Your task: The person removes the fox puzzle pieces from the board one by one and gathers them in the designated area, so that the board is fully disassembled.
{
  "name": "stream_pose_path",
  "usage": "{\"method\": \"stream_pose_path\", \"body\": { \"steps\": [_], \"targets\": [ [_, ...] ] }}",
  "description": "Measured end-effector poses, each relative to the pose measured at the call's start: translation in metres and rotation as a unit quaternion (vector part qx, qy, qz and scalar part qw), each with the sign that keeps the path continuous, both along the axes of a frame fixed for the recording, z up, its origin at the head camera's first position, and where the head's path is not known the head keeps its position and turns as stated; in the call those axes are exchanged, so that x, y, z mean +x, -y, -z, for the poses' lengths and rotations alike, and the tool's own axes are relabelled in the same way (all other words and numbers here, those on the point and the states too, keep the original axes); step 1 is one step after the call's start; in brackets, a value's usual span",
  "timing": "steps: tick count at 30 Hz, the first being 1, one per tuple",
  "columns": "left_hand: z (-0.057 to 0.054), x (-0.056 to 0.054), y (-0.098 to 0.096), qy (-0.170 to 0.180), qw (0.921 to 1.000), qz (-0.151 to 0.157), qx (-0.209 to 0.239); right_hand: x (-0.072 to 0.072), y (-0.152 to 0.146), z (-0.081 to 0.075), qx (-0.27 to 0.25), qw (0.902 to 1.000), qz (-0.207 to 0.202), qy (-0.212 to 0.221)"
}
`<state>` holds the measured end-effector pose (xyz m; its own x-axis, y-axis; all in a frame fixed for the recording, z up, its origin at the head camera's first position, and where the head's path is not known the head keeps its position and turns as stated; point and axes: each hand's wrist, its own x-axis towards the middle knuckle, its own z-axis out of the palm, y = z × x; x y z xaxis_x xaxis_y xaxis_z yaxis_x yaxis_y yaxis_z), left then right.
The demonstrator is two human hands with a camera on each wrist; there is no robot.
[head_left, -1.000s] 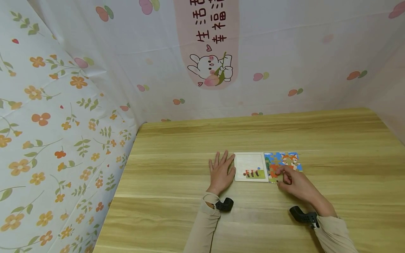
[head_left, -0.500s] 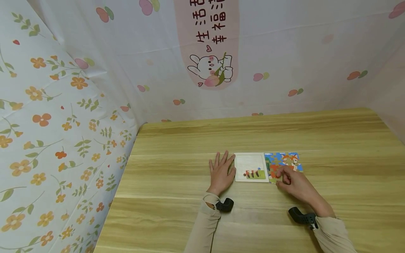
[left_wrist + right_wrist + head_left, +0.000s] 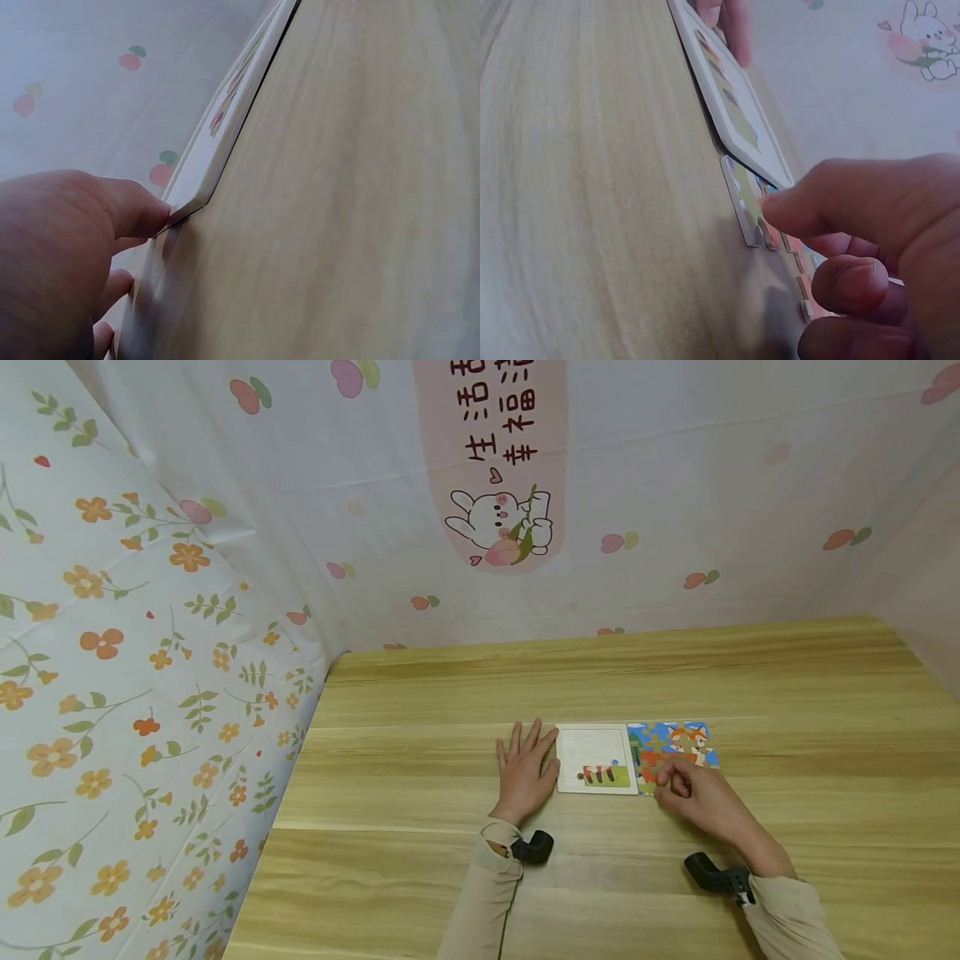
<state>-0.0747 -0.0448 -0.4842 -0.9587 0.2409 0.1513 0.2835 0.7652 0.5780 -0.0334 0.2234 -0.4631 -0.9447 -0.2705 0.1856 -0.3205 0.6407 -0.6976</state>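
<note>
My left hand [image 3: 525, 775] lies spread on the table, its thumb side at the left edge of a white puzzle tray [image 3: 592, 742]. In the left wrist view a fingertip [image 3: 156, 216] touches the tray's corner. A few joined puzzle pieces [image 3: 611, 774] lie along the tray's lower right. To the tray's right are jigsaw pieces [image 3: 651, 745] with a fox picture, partly hidden by my right hand [image 3: 701, 797]. That hand's fingers are curled; in the right wrist view one fingertip [image 3: 776, 210] touches a green and red piece [image 3: 744, 196]. I cannot tell whether it pinches the piece.
The wooden table [image 3: 420, 793] reaches out on all sides of the tray. A printed white curtain [image 3: 660, 485] hangs behind it, and a flowered cloth [image 3: 150, 693] hangs at the left. Each wrist carries a black camera mount [image 3: 534, 846].
The right thumb has shifted slightly left at the near edge of the jigsaw pieces. My left hand and the tray have stayed almost in place.
</note>
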Motion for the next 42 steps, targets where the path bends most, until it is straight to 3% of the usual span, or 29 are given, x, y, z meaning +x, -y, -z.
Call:
{"method": "stream_pose_path", "body": {
  "steps": [25, 33, 42],
  "targets": [
    [0.000, 0.001, 0.000, 0.003, 1.0000, 0.000, 0.000, -0.002, 0.006, -0.005, 0.017, 0.9998, 0.003, -0.013],
    [0.000, 0.000, 0.000, 0.004, 1.0000, 0.001, 0.000, -0.004, 0.015, -0.007, -0.018, 0.9995, -0.023, -0.011],
    [0.001, 0.000, 0.000, 0.001, 1.0000, -0.001, -0.004, -0.009, 0.028, -0.009, 0.011, 0.9991, -0.041, 0.008]
  ]
}}
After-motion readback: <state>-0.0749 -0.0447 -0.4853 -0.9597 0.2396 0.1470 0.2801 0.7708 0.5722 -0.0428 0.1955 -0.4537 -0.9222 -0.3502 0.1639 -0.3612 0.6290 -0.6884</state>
